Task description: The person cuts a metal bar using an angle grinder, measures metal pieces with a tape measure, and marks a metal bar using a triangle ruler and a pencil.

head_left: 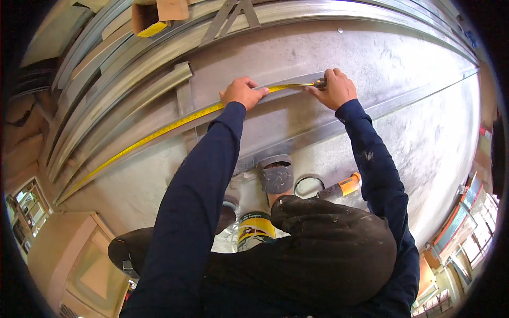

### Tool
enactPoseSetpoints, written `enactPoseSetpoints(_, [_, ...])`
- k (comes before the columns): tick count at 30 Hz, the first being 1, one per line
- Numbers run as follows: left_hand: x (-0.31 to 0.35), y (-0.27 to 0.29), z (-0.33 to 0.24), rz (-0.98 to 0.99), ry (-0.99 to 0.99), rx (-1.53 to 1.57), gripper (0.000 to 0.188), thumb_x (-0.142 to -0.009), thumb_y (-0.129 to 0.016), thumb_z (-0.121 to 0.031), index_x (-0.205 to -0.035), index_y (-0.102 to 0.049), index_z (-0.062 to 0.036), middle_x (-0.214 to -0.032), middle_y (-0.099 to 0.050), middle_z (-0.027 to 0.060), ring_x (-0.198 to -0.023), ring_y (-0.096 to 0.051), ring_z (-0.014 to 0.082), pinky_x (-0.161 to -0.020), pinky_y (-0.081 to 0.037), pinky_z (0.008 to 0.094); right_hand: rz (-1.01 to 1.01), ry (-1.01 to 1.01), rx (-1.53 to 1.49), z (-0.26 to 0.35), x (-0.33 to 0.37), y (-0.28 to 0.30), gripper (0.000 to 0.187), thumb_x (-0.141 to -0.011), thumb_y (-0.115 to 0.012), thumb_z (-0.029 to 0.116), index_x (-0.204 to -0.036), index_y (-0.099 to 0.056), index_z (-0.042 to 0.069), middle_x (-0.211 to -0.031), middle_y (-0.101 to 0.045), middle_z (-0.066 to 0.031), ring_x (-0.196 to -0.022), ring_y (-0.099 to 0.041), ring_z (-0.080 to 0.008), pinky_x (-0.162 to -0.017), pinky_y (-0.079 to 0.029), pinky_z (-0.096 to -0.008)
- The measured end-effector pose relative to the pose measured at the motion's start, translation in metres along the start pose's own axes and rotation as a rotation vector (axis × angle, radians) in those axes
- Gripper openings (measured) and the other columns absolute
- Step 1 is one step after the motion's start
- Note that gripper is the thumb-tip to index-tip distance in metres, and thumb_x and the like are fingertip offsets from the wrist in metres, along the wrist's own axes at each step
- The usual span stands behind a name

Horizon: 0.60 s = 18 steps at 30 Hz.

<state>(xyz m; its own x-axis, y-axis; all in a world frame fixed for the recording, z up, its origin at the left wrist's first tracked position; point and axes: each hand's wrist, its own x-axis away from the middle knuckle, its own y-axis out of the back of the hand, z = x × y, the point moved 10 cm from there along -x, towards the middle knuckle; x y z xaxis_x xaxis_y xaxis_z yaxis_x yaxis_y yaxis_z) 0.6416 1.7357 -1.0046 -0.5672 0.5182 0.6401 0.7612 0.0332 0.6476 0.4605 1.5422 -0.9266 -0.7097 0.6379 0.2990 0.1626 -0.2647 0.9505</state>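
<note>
Currently both arms extend forward in dark blue sleeves toward a grey sheet-metal panel (403,69). The left hand (243,93) lies palm-down, fingers curled, pressing the yellow measuring tape (159,132) flat against a metal stud channel (297,87) that lies across the panel. The right hand (335,87) is clenched around a small marking tool (319,82) whose tip meets the tape's end on the same channel. The tape runs from between the hands diagonally down toward the left edge. Near the body, below the right forearm, an orange-handled tool (344,186) lies beside a round ring (309,185) and a dark pouch (277,176)
</note>
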Motion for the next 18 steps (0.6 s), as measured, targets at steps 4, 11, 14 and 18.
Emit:
enactPoseSetpoints(4, [0.0,-0.001,0.0,0.022,0.012,-0.013,0.04,-0.071,-0.076,-0.053,-0.094,-0.073,-0.0201,-0.101,-0.072,0.0012,-0.101,-0.065,0.0204,-0.096,-0.033,0.0434,-0.433,0.209,-0.039,0.029,0.026,0.037,0.041,-0.08,-0.074,0.041,-0.095,-0.064,0.005,-0.091,-0.063,-0.0132,-0.089,-0.062,-0.0343,-0.082,-0.049,-0.0427])
enactPoseSetpoints(11, [0.002,-0.002,0.005,-0.028,-0.026,-0.054,0.045,-0.072,-0.075,-0.058,-0.097,-0.07,-0.0197,-0.109,-0.071,0.0031,-0.105,-0.064,0.022,-0.094,-0.034,0.0465,0.151,0.191,-0.758,0.087,0.034,-0.041,0.033,-0.089,-0.056,0.004,-0.122,-0.051,0.006,-0.087,-0.067,-0.0221,-0.082,-0.065,-0.0425,-0.071,-0.05,-0.0497])
enactPoseSetpoints(14, [0.004,-0.008,-0.008,-0.024,-0.055,-0.074,0.045,-0.075,-0.072,-0.058,-0.099,-0.068,-0.0203,-0.109,-0.071,0.003,-0.105,-0.064,0.022,-0.094,-0.033,0.0459,0.0,0.22,-0.732,0.075,0.035,-0.059,0.029,-0.089,-0.058,0.006,-0.118,-0.053,0.006,-0.087,-0.067,-0.0203,-0.081,-0.065,-0.0409,-0.069,-0.051,-0.047])
enactPoseSetpoints(18, [0.004,-0.004,-0.002,-0.042,-0.045,-0.106,0.043,-0.077,-0.071,-0.058,-0.1,-0.067,-0.0211,-0.109,-0.071,0.0025,-0.104,-0.065,0.0224,-0.094,-0.033,0.0458,-0.156,0.369,-0.756,0.093,0.034,-0.04,0.013,-0.086,-0.062,0.011,-0.096,-0.059,0.004,-0.081,-0.064,-0.0188,-0.08,-0.063,-0.0403,-0.071,-0.05,-0.0478])
